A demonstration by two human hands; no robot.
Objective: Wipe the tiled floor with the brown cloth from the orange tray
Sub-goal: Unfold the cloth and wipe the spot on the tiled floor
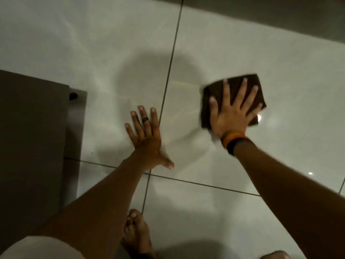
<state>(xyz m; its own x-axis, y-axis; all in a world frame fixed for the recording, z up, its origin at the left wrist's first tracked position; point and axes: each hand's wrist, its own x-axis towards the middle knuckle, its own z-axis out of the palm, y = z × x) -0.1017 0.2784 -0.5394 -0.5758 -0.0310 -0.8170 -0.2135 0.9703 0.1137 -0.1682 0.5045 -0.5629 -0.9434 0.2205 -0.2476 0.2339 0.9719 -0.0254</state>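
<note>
My right hand [231,113] lies flat, fingers spread, on the cloth [233,99] on the floor [280,53], right of a grout line [169,71]. My left hand [145,139] is splayed beside a dark cabinet [31,137]; bare tile lies beyond.

Open tiled floor [261,43] ahead and to the right — bare gloss all the way to the dark band [280,14] along the top edge. Blocked on the left by a dark low piece of furniture [31,137], its corner foot [73,95] just beside the left hand [147,139]. Between left hand and right hand [231,113] a clear lane along the grout line [168,81]. Under the right palm, the brown cloth [255,86], flat on the tile. Near edge crowded — a bare foot [137,234] below the left forearm, toes of another [274,255] at the bottom right.
</note>
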